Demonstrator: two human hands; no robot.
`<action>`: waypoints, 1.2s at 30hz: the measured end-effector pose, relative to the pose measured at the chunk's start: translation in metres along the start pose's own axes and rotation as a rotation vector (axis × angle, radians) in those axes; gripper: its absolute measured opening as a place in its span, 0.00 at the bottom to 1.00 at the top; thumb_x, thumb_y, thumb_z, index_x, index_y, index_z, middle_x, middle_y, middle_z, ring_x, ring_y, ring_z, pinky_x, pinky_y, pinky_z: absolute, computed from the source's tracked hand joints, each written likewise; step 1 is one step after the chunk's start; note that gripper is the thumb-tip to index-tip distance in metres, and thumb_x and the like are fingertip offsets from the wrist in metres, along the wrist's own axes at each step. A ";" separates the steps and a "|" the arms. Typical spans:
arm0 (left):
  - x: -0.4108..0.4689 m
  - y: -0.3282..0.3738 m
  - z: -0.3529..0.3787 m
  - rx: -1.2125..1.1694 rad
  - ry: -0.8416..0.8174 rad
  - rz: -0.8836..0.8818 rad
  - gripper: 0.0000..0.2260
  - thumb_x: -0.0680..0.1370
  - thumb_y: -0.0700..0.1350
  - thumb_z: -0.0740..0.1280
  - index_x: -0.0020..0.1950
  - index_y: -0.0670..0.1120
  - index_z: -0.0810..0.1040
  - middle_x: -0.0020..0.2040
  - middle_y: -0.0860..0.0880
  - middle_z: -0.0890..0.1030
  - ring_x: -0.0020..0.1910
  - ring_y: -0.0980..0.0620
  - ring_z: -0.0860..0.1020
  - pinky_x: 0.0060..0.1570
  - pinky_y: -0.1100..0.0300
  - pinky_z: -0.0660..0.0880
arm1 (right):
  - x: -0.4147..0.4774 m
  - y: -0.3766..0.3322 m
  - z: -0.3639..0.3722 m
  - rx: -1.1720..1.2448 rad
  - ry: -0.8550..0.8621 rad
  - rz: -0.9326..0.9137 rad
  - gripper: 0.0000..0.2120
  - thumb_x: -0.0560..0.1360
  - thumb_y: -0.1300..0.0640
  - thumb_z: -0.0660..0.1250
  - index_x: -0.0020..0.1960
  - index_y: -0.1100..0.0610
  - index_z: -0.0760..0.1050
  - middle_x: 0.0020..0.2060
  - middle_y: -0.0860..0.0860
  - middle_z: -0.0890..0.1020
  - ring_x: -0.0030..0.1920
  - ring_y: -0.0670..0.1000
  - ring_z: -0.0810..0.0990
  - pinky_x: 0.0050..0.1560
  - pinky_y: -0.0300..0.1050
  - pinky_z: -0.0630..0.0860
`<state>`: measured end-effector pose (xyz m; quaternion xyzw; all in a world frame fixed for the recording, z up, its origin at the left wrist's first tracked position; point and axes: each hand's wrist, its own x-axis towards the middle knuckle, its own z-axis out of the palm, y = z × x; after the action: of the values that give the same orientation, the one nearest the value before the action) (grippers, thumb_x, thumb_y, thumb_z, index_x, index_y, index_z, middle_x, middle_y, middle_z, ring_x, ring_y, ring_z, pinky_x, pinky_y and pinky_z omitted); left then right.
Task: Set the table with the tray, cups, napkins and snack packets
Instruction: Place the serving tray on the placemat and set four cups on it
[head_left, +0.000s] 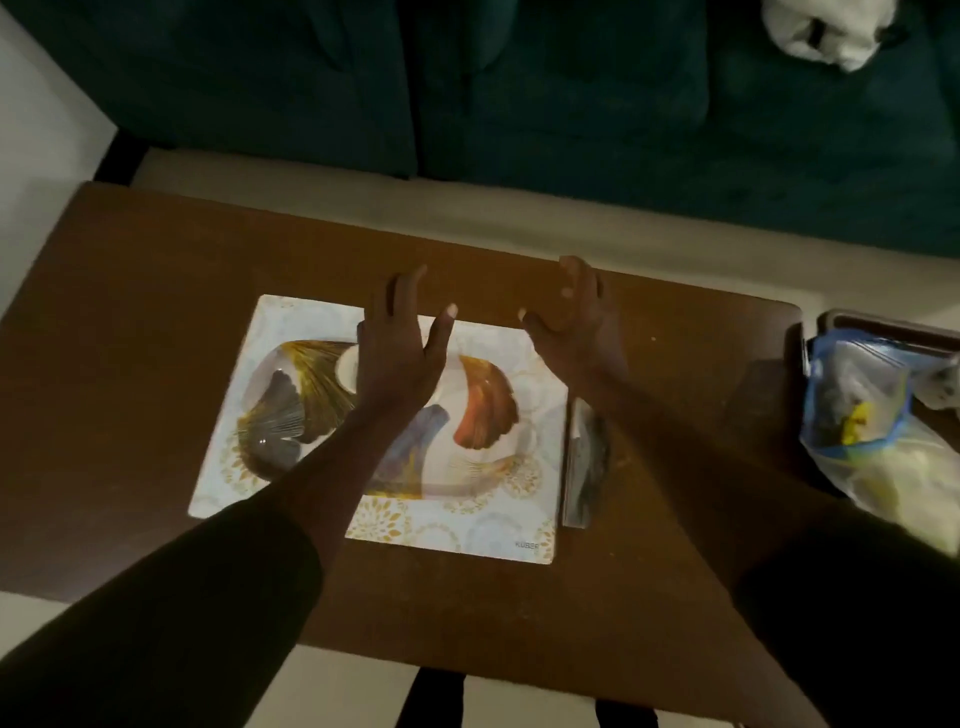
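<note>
A white mat (483, 525) printed with gold, grey and orange leaf shapes lies flat in the middle of the brown table (130, 322). My left hand (402, 343) hovers over the mat's far edge, fingers spread and empty. Past the mat's far right corner, my right hand (576, 317) is held over the bare table with curled, parted fingers and nothing in it. A thin stack of folded patterned pieces (584, 467), perhaps napkins, lies against the mat's right edge. At the table's right end sits a clear plastic bag (872, 426) with blue and yellow contents, its items unclear.
A dark green sofa (545, 93) runs along the far side of the table, with a white bundle (826, 31) on it at the top right. A dark tray edge (883, 327) shows behind the bag. Pale floor surrounds the table.
</note>
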<state>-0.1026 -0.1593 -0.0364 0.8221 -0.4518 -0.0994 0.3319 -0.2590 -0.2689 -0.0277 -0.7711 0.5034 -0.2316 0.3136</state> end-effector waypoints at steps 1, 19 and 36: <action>-0.001 0.017 0.010 -0.023 0.000 0.031 0.23 0.80 0.54 0.61 0.71 0.45 0.67 0.67 0.44 0.73 0.64 0.46 0.74 0.60 0.47 0.75 | 0.004 0.006 -0.013 0.017 0.025 0.025 0.30 0.73 0.52 0.70 0.71 0.55 0.63 0.69 0.54 0.68 0.66 0.53 0.73 0.55 0.40 0.73; -0.112 0.383 0.315 -0.265 -0.466 0.304 0.24 0.75 0.44 0.69 0.70 0.45 0.69 0.62 0.43 0.77 0.59 0.42 0.76 0.60 0.60 0.70 | -0.111 0.350 -0.375 -0.178 0.373 0.494 0.13 0.72 0.59 0.64 0.56 0.58 0.73 0.53 0.56 0.79 0.54 0.58 0.77 0.51 0.46 0.72; -0.106 0.504 0.462 -0.157 -0.648 0.051 0.40 0.71 0.44 0.75 0.77 0.46 0.57 0.73 0.44 0.68 0.71 0.44 0.67 0.66 0.52 0.68 | -0.064 0.468 -0.421 -0.089 0.204 0.496 0.36 0.64 0.45 0.73 0.67 0.57 0.66 0.63 0.55 0.75 0.60 0.55 0.75 0.48 0.46 0.70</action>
<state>-0.7180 -0.4716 -0.0814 0.7083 -0.5450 -0.3818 0.2357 -0.8621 -0.4545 -0.0733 -0.6101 0.7154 -0.2019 0.2743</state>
